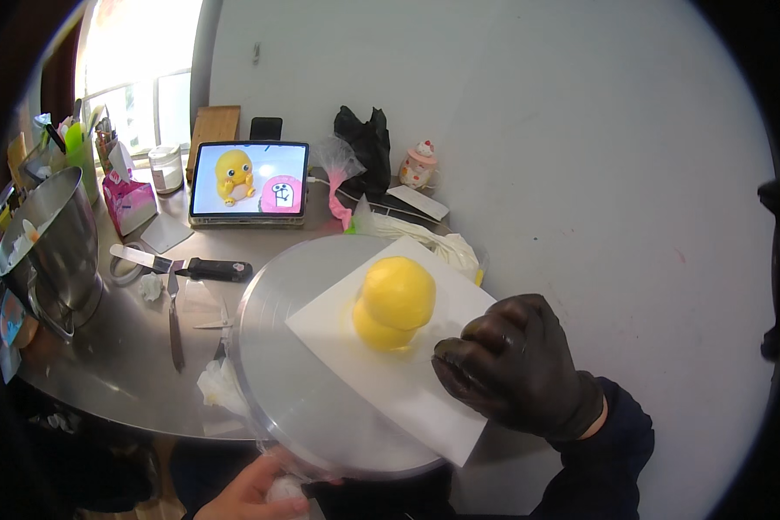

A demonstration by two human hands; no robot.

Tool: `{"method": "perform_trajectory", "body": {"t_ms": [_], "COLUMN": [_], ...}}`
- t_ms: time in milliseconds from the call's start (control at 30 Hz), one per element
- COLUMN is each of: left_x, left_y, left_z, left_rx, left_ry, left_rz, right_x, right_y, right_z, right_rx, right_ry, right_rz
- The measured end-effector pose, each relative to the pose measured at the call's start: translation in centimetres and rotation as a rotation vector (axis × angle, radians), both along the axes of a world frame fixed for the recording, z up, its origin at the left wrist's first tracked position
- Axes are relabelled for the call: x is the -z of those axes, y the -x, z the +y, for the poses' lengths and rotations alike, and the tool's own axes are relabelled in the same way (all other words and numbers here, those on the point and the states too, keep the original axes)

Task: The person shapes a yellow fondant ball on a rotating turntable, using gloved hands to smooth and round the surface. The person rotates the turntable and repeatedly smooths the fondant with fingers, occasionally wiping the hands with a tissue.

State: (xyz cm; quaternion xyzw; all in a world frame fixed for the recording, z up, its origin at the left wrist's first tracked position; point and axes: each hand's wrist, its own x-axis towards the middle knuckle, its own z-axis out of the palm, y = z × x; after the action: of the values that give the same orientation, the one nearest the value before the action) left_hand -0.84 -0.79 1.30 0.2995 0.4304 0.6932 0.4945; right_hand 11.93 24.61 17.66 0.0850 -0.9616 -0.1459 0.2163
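A rounded yellow two-tier figure stands on a white square board, its larger ball on top. The board rests on a round clear-topped turntable and overhangs its right side. My right hand, in a black glove, is curled into a fist beside the figure, apart from it; nothing shows between the fingers. My bare left hand is at the turntable's near edge, thumb and fingers around a whitish crumpled wad. Clear film hangs by that hand.
A tablet displays a yellow cartoon figure. Palette knives, a steel pitcher and a crumpled tissue lie or stand to the left. Behind the turntable are piping bags, a black bag and a decorated jar.
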Motion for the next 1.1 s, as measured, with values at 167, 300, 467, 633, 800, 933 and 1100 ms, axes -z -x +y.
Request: {"method": "perform_trajectory", "body": {"t_ms": [167, 300, 467, 633, 800, 933, 1100], "left_x": [0.0, -0.6, -0.6, -0.4, -0.4, -0.3, 0.1], "left_y": [0.2, 0.0, 0.1, 0.2, 0.2, 0.3, 0.3], "left_z": [0.4, 0.5, 0.7, 0.6, 0.5, 0.5, 0.4], "left_rx": [0.174, 0.222, 0.227, 0.227, 0.227, 0.231, 0.235], "left_ry": [-0.09, -0.172, -0.176, -0.182, -0.188, -0.204, -0.217], "left_rz": [0.054, 0.127, 0.144, 0.141, 0.141, 0.146, 0.136], "right_x": [0.8, 1.1, 0.6, -0.6, -1.9, -2.5, -3.3], "right_y": [-0.4, -0.1, 0.4, 0.8, 1.3, 1.8, 2.2], "right_z": [0.3, 0.7, 0.9, 0.9, 0.9, 1.3, 2.0], "right_rx": [0.045, 0.042, 0.073, 0.091, 0.152, 0.16, 0.135], "right_ry": [-0.075, -0.094, -0.075, 0.017, 0.088, 0.21, 0.417], "right_rz": [-0.007, 0.022, 0.038, 0.049, 0.008, 0.039, -0.031]}}
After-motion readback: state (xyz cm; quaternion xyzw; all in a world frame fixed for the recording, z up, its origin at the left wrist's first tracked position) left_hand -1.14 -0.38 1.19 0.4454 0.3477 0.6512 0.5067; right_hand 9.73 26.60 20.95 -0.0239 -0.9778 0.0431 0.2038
